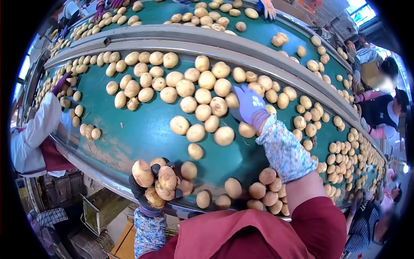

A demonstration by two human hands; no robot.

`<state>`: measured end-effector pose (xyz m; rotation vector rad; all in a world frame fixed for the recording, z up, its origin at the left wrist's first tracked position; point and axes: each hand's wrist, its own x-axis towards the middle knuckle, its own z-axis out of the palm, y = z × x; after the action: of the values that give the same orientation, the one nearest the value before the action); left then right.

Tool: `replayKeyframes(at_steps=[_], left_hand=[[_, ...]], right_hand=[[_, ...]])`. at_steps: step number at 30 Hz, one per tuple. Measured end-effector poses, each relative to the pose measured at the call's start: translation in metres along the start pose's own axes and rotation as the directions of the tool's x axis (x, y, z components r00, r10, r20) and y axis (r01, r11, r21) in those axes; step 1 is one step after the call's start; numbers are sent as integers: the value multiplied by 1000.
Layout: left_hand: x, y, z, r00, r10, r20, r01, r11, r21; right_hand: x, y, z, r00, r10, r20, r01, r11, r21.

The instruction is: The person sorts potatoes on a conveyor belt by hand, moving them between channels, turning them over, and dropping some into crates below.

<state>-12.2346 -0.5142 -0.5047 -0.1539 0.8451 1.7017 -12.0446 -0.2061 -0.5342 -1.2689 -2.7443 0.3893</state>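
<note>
Several potatoes (166,177) are held in my left hand (144,190), which wears a dark glove and is palm up at the near edge of the green belt (151,129). Its fingers curl round them. My right hand (250,102), in a lilac glove, reaches over the belt and lies on or just above potatoes at the right end of a large cluster (203,93). Its fingertips are partly hidden, and whether it grips a potato is unclear. More potatoes (233,187) lie on the belt between my two arms.
A metal divider (181,38) runs between this belt and a second green belt (151,11) with potatoes. A co-worker's gloved hand (61,83) reaches in at the left. Other people stand at the right. A wire basket (91,216) is below the belt's near edge.
</note>
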Motion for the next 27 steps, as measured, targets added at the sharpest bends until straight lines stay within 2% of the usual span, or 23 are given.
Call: replayKeyframes(at_steps=[2, 4, 6, 8, 9, 10, 11, 12, 13, 14, 15, 16, 17, 18, 19, 20, 21, 22, 23, 24, 25, 26, 27], left_hand=[[4, 13, -17, 992, 27, 124, -15, 995, -94], [11, 21, -40, 989, 48, 143, -25, 987, -156], [19, 27, -57, 994, 101, 42, -95, 988, -122], [23, 29, -66, 974, 207, -93, -209, 978, -14], [26, 30, -73, 956, 274, -103, -267, 961, 74], [31, 31, -79, 917, 396, -42, -370, 886, 278], [35, 35, -79, 859, 511, 19, -461, 759, 460], [36, 40, -65, 762, 619, 190, -557, 476, 681], [38, 45, -67, 787, 576, 221, -548, 488, 680], [39, 50, -69, 809, 532, 250, -538, 499, 680], [38, 60, -80, 925, 342, 165, -378, 792, 480], [41, 66, -87, 932, 311, 187, -363, 810, 460], [43, 71, -96, 937, 279, 208, -345, 828, 442], [45, 78, -100, 942, 247, 229, -325, 845, 424], [43, 87, -91, 862, 430, 268, -474, 501, 724], [45, 88, -100, 862, 463, 208, -457, 531, 713], [48, 88, -109, 857, 494, 147, -443, 562, 698], [53, 92, -129, 927, 368, 77, -354, 786, 506], [59, 95, -149, 972, 233, 5, -226, 936, 270], [61, 104, -150, 989, 149, 5, -148, 975, 168], [63, 113, -151, 998, 64, 5, -64, 996, 66], [65, 117, -136, 1000, -11, 0, 11, 993, -116], [65, 121, -135, 998, 51, -22, -50, 997, 64]], right_hand=[[-10, 10, 19, 998, 11, 69, -3, 994, -108], [-14, 10, 12, 976, -34, 213, 6, 992, 129], [-14, 9, -23, 942, -126, 310, 19, 945, 325], [11, 14, -36, 960, 192, 205, -280, 722, 633], [25, 16, -40, 929, 339, 147, -323, 555, 766], [40, 17, -43, 877, 474, 86, -294, 385, 875], [44, 13, -24, 945, 327, -10, -257, 761, 596], [46, 10, -2, 988, 152, -23, -145, 971, 192], [42, -8, 8, 997, 21, 76, -33, 987, 156], [46, -23, 26, 995, 100, -14, -94, 967, 236], [47, -29, 30, 998, 58, 20, -62, 943, 327], [51, -31, 31, 999, 6, 48, -26, 909, 416], [51, -24, 20, 970, -35, 242, -100, 846, 524], [51, -30, 7, 972, -61, 227, -111, 733, 672], [58, -24, 7, 994, 54, 95, -108, 617, 780], [69, -10, 6, 985, 159, 70, -103, 206, 973], [80, 3, 6, 964, 262, 45, 18, -232, 973], [90, -13, -9, 920, 390, -27, -11, 94, 996], [111, 15, 19, 958, 286, -26, -157, 598, 786], [124, 1, 22, 980, 198, 34, -199, 925, 325], [105, -13, 26, 983, 108, -149, -127, 984, -125], [113, -6, 38, 985, 60, -164, -107, 950, -295], [123, -2, 44, 981, 100, -169, -138, 963, -231]])
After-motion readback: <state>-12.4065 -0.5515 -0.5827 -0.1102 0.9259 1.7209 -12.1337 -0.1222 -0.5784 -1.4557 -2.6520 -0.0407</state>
